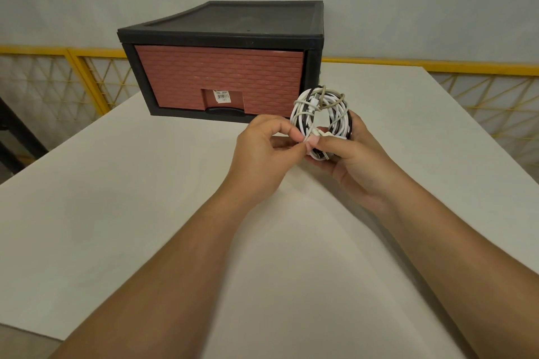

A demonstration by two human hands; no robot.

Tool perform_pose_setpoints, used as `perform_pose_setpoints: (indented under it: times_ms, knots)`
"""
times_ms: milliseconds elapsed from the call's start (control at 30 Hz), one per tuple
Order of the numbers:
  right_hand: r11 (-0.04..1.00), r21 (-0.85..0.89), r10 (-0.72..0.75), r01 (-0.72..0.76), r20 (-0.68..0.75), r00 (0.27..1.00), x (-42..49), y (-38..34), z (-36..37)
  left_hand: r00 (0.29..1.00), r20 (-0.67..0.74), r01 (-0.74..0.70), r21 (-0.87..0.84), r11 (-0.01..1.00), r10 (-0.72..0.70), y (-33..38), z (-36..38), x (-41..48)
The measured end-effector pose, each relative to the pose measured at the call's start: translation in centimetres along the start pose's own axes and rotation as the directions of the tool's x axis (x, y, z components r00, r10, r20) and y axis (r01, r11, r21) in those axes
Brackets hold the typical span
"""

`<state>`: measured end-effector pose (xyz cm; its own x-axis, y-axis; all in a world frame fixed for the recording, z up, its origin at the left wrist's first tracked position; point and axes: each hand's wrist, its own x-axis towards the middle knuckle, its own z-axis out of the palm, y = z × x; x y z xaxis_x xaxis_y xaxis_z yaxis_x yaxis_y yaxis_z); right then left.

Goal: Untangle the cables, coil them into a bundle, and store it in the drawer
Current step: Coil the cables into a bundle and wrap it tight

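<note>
The cable bundle [320, 116], white and black loops wound into a ring, is held up just in front of the drawer box's [221, 67] right corner, above the table [145, 213]. The right hand [350, 160] curls round the ring's lower right side. The left hand [262, 151] pinches a strand at the ring's bottom. The brick-patterned drawer [218, 79] sits closed in the box.

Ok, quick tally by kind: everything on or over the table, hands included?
cable bundle: 1, white and black cables, held by both hands
drawer unit: 1, drawer closed
hands: 2, left hand and right hand
Total: 4
</note>
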<state>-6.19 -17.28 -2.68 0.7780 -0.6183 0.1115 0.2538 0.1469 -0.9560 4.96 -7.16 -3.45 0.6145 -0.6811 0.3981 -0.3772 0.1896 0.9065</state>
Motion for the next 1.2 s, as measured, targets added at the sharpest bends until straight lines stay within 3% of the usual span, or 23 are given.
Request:
perform_pose_setpoints:
  times_ms: [367, 767, 933, 1200]
  knots:
    - [0.998, -0.023, -0.061, 0.06, -0.048, 0.997, 0.0, 0.1, 0.2, 0.997, 0.028, -0.079, 0.007, 0.997, 0.079, 0.0, 0.1, -0.1]
    - [0.999, 0.009, -0.049, 0.049, 0.006, 0.999, 0.0, -0.2, 0.5, 0.979, -0.082, -0.183, 0.063, 0.981, 0.188, -0.3, 1.0, -0.4]
    - [0.997, 0.019, -0.077, 0.079, -0.071, 0.995, 0.2, 0.5, 1.1, 0.962, -0.113, -0.235, 0.106, 0.966, 0.247, -0.7, 1.1, -0.3]
    - [0.997, 0.003, -0.075, 0.075, -0.033, 0.997, -0.1, 0.1, 0.9, 0.949, -0.128, -0.26, 0.192, 0.946, 0.287, -0.9, 1.3, -0.2]
